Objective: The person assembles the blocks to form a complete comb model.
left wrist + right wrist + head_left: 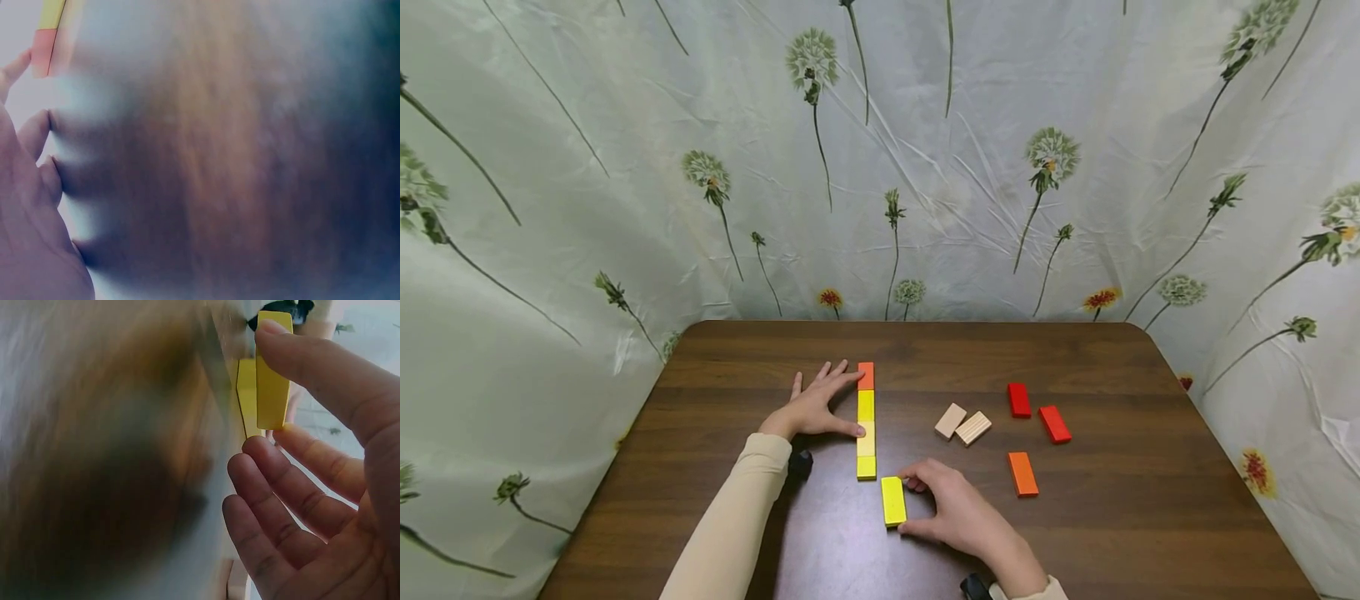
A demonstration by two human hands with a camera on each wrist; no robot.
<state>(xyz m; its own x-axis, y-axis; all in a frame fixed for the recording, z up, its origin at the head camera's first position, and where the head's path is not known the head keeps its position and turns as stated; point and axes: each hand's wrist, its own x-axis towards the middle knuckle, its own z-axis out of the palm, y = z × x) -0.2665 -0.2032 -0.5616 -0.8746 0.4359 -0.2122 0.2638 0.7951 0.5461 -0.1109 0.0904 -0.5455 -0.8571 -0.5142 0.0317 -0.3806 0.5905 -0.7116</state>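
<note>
A straight row of blocks runs away from me on the table: an orange block at the far end, a yellow block, a paler yellow part and another yellow block nearest. My left hand spreads its fingers left of the row, forefinger at the orange block and thumb at the paler part. Just right of the row's near end, my right hand pinches a separate yellow block by its two ends, between thumb and forefinger. That yellow block is upright in the right wrist view.
Two plain wooden blocks lie right of the row. Farther right are two red blocks and an orange block. The brown table ends at a flower-patterned curtain.
</note>
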